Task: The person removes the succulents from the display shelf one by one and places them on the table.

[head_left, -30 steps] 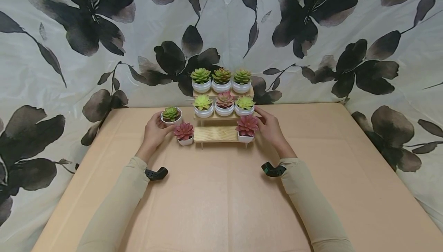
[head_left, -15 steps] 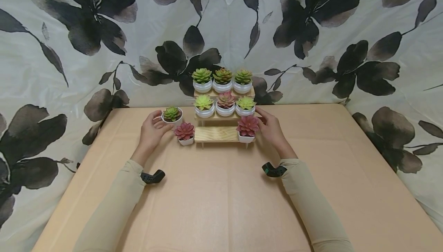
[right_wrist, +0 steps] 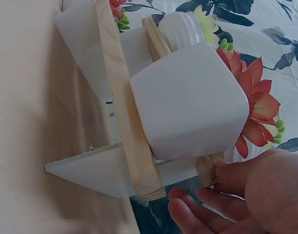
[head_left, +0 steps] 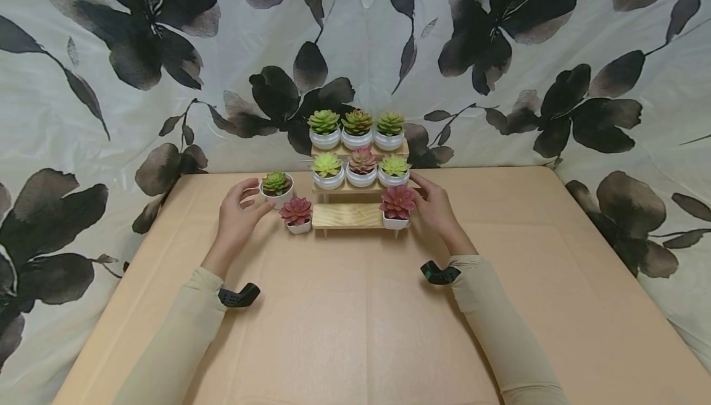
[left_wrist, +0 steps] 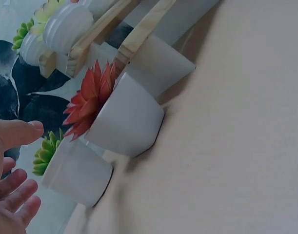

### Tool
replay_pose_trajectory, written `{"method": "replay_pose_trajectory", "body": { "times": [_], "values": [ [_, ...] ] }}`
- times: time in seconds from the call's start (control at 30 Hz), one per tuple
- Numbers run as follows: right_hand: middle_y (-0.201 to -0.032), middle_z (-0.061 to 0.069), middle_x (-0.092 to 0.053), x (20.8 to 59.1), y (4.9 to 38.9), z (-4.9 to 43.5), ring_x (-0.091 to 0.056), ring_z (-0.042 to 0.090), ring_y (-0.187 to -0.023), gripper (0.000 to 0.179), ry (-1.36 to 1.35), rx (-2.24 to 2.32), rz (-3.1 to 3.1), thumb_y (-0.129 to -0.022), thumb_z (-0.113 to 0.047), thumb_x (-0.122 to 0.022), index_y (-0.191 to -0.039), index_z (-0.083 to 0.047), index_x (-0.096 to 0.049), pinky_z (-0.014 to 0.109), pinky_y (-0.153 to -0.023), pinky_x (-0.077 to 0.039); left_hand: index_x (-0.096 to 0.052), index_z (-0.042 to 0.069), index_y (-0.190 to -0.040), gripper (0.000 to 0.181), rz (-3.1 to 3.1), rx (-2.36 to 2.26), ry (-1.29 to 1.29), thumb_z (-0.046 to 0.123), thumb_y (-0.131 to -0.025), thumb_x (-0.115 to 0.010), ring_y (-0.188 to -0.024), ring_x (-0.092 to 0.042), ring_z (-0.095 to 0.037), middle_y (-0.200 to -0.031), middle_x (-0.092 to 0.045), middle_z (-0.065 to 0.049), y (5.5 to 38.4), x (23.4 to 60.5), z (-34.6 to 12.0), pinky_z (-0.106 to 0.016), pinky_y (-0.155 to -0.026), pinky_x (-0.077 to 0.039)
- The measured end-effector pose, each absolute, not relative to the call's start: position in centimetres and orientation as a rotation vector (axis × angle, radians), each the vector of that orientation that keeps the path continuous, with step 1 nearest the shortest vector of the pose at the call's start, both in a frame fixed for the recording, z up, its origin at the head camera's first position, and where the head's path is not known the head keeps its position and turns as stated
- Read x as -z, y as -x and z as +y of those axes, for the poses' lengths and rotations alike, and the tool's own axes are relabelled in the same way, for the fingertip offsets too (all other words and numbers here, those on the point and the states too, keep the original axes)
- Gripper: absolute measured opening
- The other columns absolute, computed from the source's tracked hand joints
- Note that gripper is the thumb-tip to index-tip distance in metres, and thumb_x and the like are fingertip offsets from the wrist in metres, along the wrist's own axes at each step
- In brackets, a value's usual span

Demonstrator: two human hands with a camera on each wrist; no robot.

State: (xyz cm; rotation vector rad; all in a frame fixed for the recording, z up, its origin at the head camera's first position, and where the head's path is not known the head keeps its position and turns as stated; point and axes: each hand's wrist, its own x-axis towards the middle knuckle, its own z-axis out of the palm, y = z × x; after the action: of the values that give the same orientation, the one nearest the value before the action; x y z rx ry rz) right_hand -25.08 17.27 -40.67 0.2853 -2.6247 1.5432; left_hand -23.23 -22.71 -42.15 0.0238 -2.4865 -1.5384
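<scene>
My left hand (head_left: 237,212), thumb and fingers spread, is just left of a green succulent in a round white pot (head_left: 276,190) and holds nothing. Right beside that pot, a red succulent in a white pot (head_left: 296,213) stands on the table. My right hand (head_left: 436,207) grips the right end of the middle step of a three-tier wooden plant stand (head_left: 347,215), thumb and fingers at the board's end (right_wrist: 208,170). Another red succulent in a square white pot (right_wrist: 190,100) sits at the right of the lowest step, close to that hand.
Potted succulents fill the upper steps: green ones (head_left: 324,128) on top, and two light green with a reddish one (head_left: 362,167) in the middle. Beige cloth covers the table (head_left: 355,318). A floral sheet (head_left: 378,34) hangs behind its far edge.
My left hand has let go of the green succulent's pot and drawn back to the left and toward me. The pot stays where it was. My right hand has kept its place.
</scene>
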Motion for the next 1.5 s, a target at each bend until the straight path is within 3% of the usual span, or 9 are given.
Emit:
{"method": "replay_pose_trajectory", "body": {
  "times": [0.47,1.03,1.23,1.5],
  "values": [
    [-0.148,0.016,-0.045,40.2,24.8,17.2,-0.058,0.037,-0.122,0.046,-0.318,-1.598,-2.585,-0.098,-0.001,-0.049,-0.144,-0.005,-0.044,0.048,-0.099,-0.052,-0.043,0.002,-0.139,0.06,-2.417,1.669,0.147,0.012,-0.087,-0.072,-0.129,-0.048,-0.029,-0.137,-0.051,-0.017,21.3,40.7,-21.3,-0.044,-0.113,-0.041],
    [-0.149,0.015,-0.045,40.6,25.1,17.5,-0.057,0.037,-0.123,0.046,-0.32,-1.582,-2.586,-0.098,-0.002,-0.05,-0.144,-0.007,-0.045,0.046,-0.102,-0.05,-0.048,-0.001,-0.132,0.059,-2.44,1.78,0.352,0.016,-0.083,-0.076,-0.118,-0.056,-0.028,-0.128,-0.055,-0.024,20.1,39.9,-20.6,-0.02,-0.098,-0.052],
    [-0.15,0.012,-0.044,40.6,25.1,17.4,-0.056,0.036,-0.124,0.045,-0.308,-1.575,-2.601,-0.099,-0.008,-0.052,-0.144,-0.011,-0.046,0.046,-0.104,-0.049,-0.05,0.001,-0.131,0.055,-2.423,1.806,0.427,0.012,-0.084,-0.075,-0.118,-0.055,-0.034,-0.127,-0.055,-0.026,20.0,39.8,-20.0,-0.029,-0.1,-0.052],
    [-0.148,0.015,-0.046,40.7,25.2,17.4,-0.058,0.036,-0.122,0.045,-0.318,-1.572,-2.586,-0.099,-0.004,-0.05,-0.144,-0.007,-0.045,0.046,-0.102,-0.051,-0.053,0.003,-0.13,0.054,-2.428,1.822,0.489,0.012,-0.083,-0.076,-0.115,-0.058,-0.033,-0.125,-0.06,-0.021,20.2,39.9,-18.9,-0.035,-0.1,-0.052]
  ]
}}
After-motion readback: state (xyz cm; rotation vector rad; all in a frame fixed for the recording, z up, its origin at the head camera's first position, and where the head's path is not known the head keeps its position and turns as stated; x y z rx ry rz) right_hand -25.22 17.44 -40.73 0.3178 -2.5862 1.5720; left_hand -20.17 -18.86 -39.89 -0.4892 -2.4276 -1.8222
